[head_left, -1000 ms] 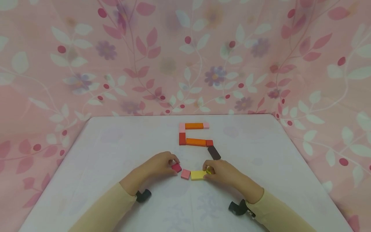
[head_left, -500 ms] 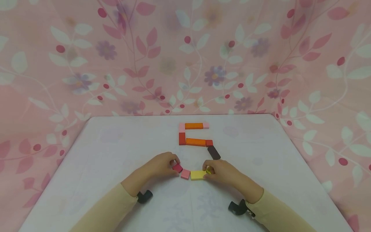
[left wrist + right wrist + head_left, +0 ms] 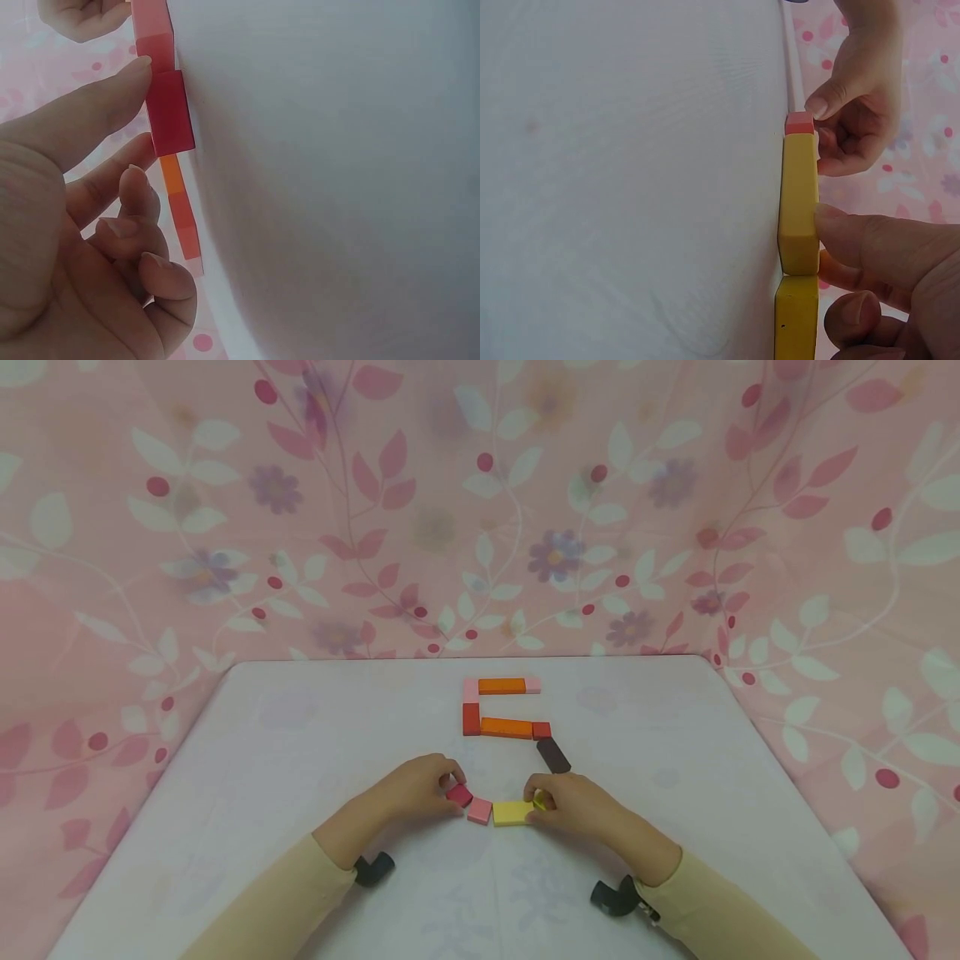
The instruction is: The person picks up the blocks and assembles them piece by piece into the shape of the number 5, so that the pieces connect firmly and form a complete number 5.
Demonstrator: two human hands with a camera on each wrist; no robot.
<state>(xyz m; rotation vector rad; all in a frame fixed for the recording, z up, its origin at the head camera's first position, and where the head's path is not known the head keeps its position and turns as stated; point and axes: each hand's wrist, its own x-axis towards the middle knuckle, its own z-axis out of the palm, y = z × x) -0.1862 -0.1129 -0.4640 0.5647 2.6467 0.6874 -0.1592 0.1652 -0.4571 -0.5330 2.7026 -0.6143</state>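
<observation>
My left hand [image 3: 422,785] pinches a small crimson block [image 3: 459,795] between thumb and index finger; its other fingers curl loosely in the left wrist view. Right beside that block lies a pink block [image 3: 480,811], its corner close to the crimson one. A pale yellow block [image 3: 513,813] adjoins the pink one, and the thumb and index finger of my right hand [image 3: 579,803] grip its right end. A second, deeper yellow block [image 3: 796,319] sits end to end with it, mostly hidden under the right hand in the head view.
Farther back, orange blocks [image 3: 506,727], red blocks [image 3: 471,719] and pale pink blocks [image 3: 471,690] form an angular line. A dark block [image 3: 553,755] slants from its lower right end toward the right hand. The white table [image 3: 337,710] meets a flowered pink cloth behind.
My left hand has shifted slightly right with the crimson block, bringing it closer to the pink block. The right hand and the other blocks look still.
</observation>
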